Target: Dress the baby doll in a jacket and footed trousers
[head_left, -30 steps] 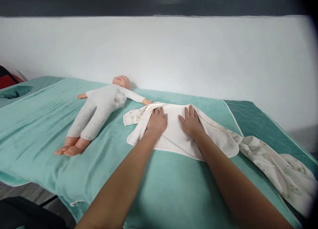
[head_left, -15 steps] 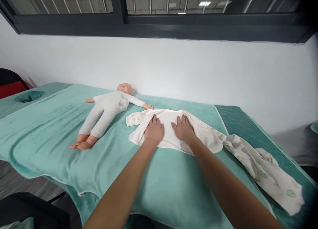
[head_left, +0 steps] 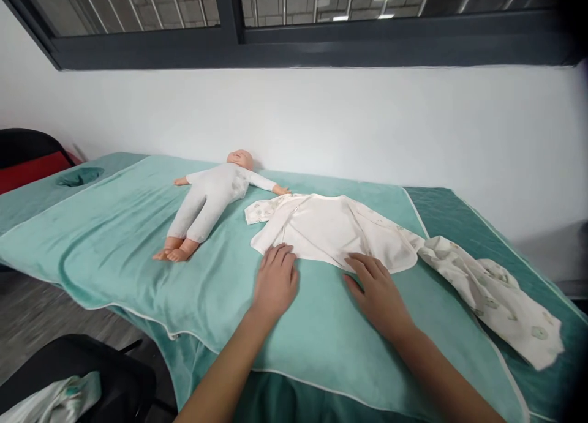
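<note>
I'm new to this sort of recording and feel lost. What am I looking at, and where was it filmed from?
There's no machine here: the left hand and right hand are a person's own, bare. Every picture comes from one camera worn on the head, looking forward and down. On a green cloth lies a pale garment, spread out, with both hands' fingertips at its near edge. Neither hand appears to grip anything. A doll lies to the left, and crumpled patterned fabric to the right.
</note>
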A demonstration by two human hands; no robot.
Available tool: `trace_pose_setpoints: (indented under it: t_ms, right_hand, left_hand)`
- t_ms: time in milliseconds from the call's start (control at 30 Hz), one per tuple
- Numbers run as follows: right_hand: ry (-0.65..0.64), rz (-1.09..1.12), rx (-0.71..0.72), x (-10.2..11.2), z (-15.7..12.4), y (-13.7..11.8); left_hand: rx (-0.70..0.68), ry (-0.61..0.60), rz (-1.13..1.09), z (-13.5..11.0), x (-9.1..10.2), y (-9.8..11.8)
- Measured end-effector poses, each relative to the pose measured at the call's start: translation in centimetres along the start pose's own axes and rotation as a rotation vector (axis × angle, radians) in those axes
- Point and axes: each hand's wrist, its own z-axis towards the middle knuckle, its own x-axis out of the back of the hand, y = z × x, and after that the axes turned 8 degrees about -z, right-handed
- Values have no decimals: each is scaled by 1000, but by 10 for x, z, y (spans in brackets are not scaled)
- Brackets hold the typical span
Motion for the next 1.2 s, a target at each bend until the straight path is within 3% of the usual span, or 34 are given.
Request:
trace_pose_setpoints:
  t_ms: [133,400,667,867,967,1067,1200]
  right_hand:
    - [-7,-40,-7,6,-9,2]
    - [-55,-145,-46,5,13,7]
    - [-5,-35,16,2,6,9]
    - [-23,181,-23,9,14,11]
    - [117,245,-140,9,29,40]
    - [287,118,-319,2,39,91]
    - [223,-40,-652,-4,37,149]
  left_hand:
    - [27,-11,28,3,0,0]
    - [61,-17,127,25,-2,-12]
    - [138,118,107,24,-2,-19]
    - [134,128,78,22,-2,-22]
    - [101,136,42,22,-2,-24]
    - [84,144,10,22,-3,-26]
    - [79,158,-10,23,-4,-28]
